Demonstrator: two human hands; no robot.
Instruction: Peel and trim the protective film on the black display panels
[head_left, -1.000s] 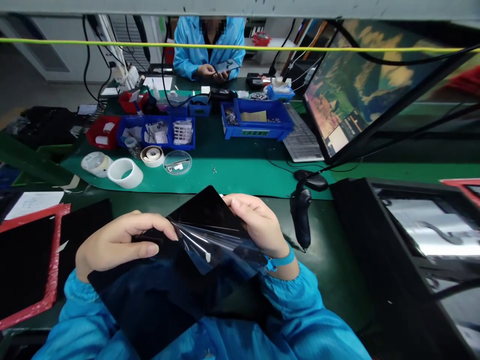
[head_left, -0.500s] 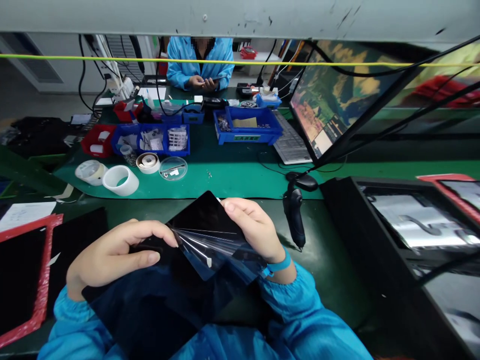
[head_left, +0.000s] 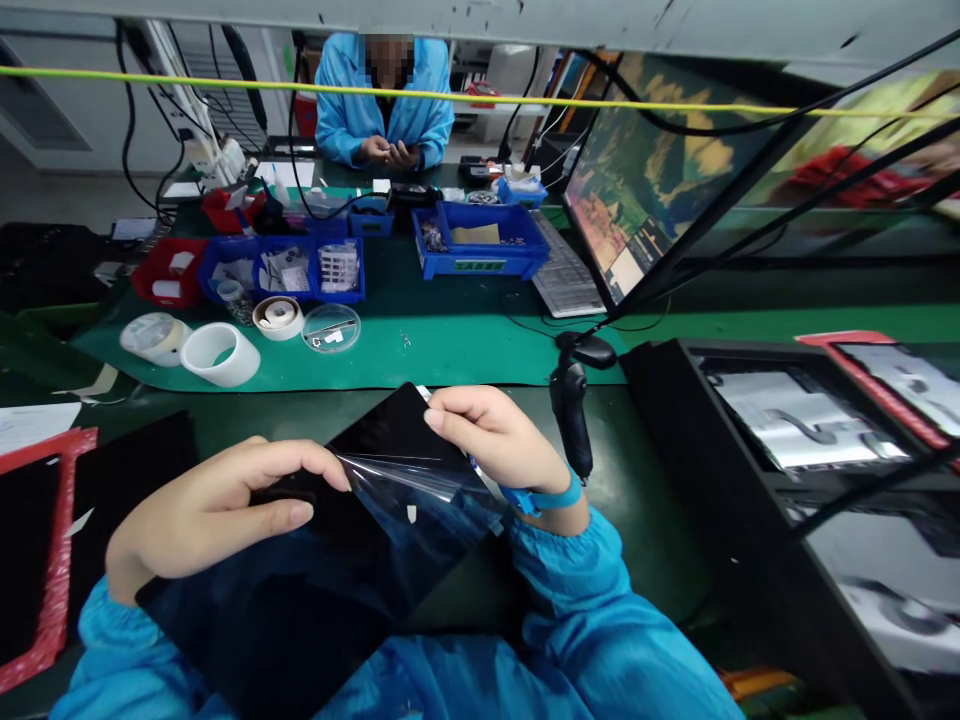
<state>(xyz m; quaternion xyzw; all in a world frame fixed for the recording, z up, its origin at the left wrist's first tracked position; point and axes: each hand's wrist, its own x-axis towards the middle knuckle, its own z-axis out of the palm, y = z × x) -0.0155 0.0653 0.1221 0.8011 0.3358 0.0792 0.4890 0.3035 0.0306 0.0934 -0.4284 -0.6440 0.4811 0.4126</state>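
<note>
A large black glossy screen panel (head_left: 285, 610) is held at a slant close to my body. Clear protective film (head_left: 420, 490) with bright creases lies over its right part, partly lifted. A small white tab (head_left: 411, 514) shows on the film. My left hand (head_left: 210, 505) grips the panel's left side, the index fingertip at the edge of the creases and the thumb over the dark surface. With thumb and bent fingers, my right hand (head_left: 495, 435) pinches at the upper right edge; whether film, panel or both is in that pinch is hard to make out.
A black electric screwdriver (head_left: 572, 415) lies right of my hand. Tape rolls (head_left: 221, 357), a clear dish (head_left: 331, 329) and blue parts bins (head_left: 480, 245) stand behind. Foam trays with metal-backed parts (head_left: 810, 415) are at right, a red-wrapped panel (head_left: 64, 540) at left. A co-worker (head_left: 382, 110) sits opposite.
My right hand has turned slightly, and the film's creases have flattened and shifted. My left hand keeps its grip. The whole view has moved a little.
</note>
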